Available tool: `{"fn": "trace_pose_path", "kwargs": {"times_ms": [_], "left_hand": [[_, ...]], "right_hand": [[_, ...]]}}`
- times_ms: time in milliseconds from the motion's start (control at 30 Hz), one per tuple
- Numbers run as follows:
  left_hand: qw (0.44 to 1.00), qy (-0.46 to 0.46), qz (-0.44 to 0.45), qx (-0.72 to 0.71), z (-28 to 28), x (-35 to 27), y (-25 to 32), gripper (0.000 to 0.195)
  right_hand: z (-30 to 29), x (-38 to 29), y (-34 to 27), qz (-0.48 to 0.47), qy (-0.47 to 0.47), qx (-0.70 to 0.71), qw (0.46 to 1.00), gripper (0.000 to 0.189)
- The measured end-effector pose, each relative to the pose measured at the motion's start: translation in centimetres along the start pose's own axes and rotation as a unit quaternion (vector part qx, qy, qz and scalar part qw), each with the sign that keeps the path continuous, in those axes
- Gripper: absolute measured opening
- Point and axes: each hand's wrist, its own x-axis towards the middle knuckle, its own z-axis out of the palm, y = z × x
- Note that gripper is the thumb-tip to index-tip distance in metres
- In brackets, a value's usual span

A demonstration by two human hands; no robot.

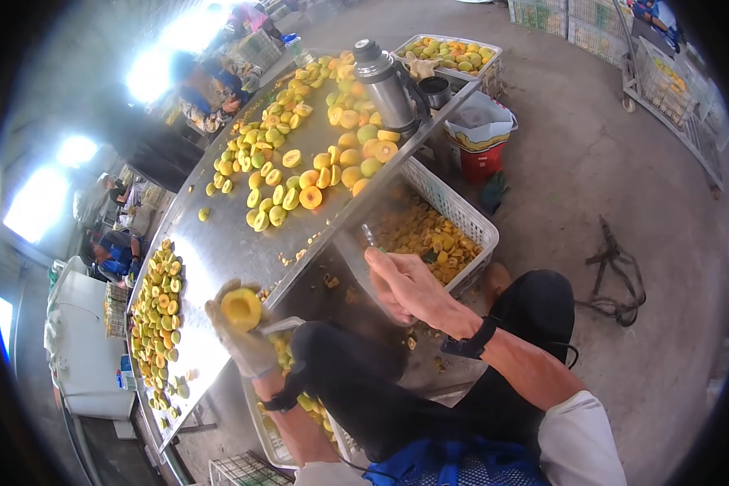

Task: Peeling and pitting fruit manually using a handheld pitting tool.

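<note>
My left hand (238,345), in a pale work glove, holds a yellow peach half (242,308) with its hollowed cut face turned up. The hand is beside the near edge of the metal table (228,243). My right hand (410,285) is bare and closed around a small tool (369,234); its metal tip sticks out past the thumb, and the fist hides the rest. Below and beyond that fist, a white plastic crate (489,237) contains peach pits and scraps (425,228). On the table are whole and halved peaches (310,197), with a pile of halves (156,322) at the left.
A steel thermos (386,88) and dark cup (435,91) stand at the table's far right. Beyond are a crate of peaches (455,54) and a red-and-white bag (480,133). A crate (264,419) sits by my left leg. Straps (616,273) lie on the floor. People work across the table.
</note>
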Motion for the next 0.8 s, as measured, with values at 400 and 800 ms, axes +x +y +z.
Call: {"fn": "trace_pose_path", "kwargs": {"times_ms": [400, 800], "left_hand": [[0.911, -0.005, 0.066, 0.407, -11.2, 6.3, -10.0, 0.038], [0.818, -0.201, 0.169, 0.512, 12.5, 20.3, -17.4, 0.045]], "right_hand": [[1.6, -0.8, -1.2, 0.035, -0.01, -0.06, 0.998, 0.051], [0.6, -0.9, -0.6, 0.056, 0.024, -0.087, 0.994, 0.049]]}}
